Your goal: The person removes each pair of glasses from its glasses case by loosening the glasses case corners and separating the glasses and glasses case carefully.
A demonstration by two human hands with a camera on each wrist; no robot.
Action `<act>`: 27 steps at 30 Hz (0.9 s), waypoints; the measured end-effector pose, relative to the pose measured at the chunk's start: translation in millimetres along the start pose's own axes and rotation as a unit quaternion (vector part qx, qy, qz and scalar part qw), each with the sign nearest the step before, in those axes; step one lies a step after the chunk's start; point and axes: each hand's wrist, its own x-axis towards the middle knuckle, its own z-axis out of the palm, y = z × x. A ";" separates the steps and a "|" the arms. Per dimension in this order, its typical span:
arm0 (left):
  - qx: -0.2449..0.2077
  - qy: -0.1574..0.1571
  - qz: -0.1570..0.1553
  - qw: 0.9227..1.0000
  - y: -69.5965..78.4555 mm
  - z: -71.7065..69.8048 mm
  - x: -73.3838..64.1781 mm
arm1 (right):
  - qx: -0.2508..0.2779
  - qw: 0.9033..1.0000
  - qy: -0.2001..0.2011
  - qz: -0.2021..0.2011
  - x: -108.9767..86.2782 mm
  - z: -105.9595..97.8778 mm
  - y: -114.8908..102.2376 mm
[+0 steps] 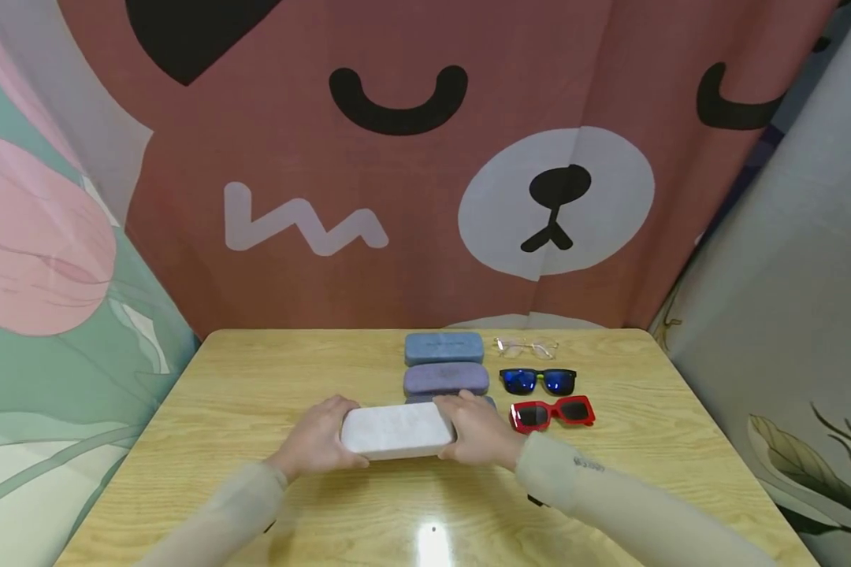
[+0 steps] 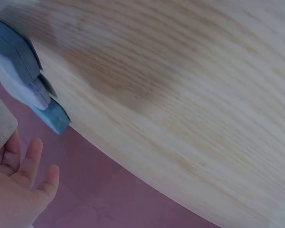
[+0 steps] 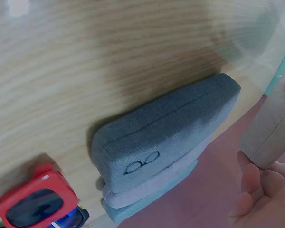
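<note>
Both hands hold a white glasses case (image 1: 397,431) level above the table, one at each end. My left hand (image 1: 324,437) grips its left end, with the thumb at the near edge. The right hand (image 1: 481,431) grips the opposite end. In the right wrist view, a seam runs along the side of the white case (image 3: 270,128), which appears closed. A dark grey-blue glasses case (image 3: 166,123) with a small glasses outline on it lies beyond, mostly hidden behind the white case and right hand in the head view.
Behind lie a purple glasses case (image 1: 446,379) and a blue glasses case (image 1: 444,347), in a row. To their right are clear glasses (image 1: 527,348), black sunglasses with blue lenses (image 1: 538,382) and red sunglasses (image 1: 552,413). A printed curtain hangs behind the wooden table (image 1: 255,378).
</note>
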 end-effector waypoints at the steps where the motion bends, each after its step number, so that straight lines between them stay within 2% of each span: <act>1: -0.001 -0.001 -0.001 1.000 1.1 0.9 -0.5 | 0.001 1.000 -0.001 0.003 -1.9 -0.1 -0.1; 11: -0.014 -0.018 -0.007 1.000 8.3 9.3 -6.6 | 0.015 1.000 -0.015 0.016 -17.7 2.0 1.4; 16: -0.009 -0.010 0.004 1.000 9.2 12.4 -8.5 | 0.031 0.999 -0.017 0.019 -21.3 4.0 2.9; 21: -0.011 -0.003 0.007 1.000 13.6 17.5 -12.5 | 0.016 1.000 -0.012 0.013 -27.0 6.6 4.8; 27: -0.012 -0.003 0.009 1.000 18.3 23.7 -16.9 | 0.022 1.000 -0.012 0.017 -35.0 9.1 7.3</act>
